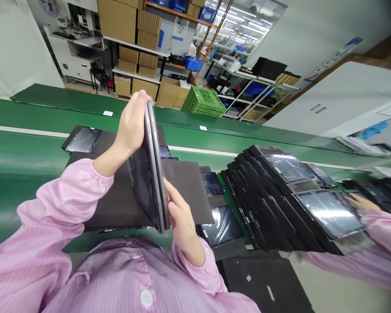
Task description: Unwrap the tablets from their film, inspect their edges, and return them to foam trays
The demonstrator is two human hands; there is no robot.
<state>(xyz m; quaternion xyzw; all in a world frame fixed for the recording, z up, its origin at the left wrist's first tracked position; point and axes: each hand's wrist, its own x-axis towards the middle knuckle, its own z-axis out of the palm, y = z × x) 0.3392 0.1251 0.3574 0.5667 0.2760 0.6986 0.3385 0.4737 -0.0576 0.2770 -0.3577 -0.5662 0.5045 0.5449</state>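
Note:
Two tablets (154, 165) are held together on edge, back to back or stacked, above a dark foam sheet (189, 182). My left hand (133, 124) grips their upper end, the thumb and fingers closed around it. Lower on the right side, my right hand (180, 213) is closed on the same pair, its fingers partly hidden behind them. A dark, glossy screen faces left. Under and beside the foam sheet lie further tablets, one with a lit-up reflection (222, 225) at the right and one (84, 139) at the far left.
A tall, leaning stack of black foam trays (257, 204) with tablets on top stands to the right. Beyond it, a co-worker's hand (363, 202) in a pink sleeve touches a tablet. The green conveyor (26, 150) runs across; green crates (202, 102) stand behind it.

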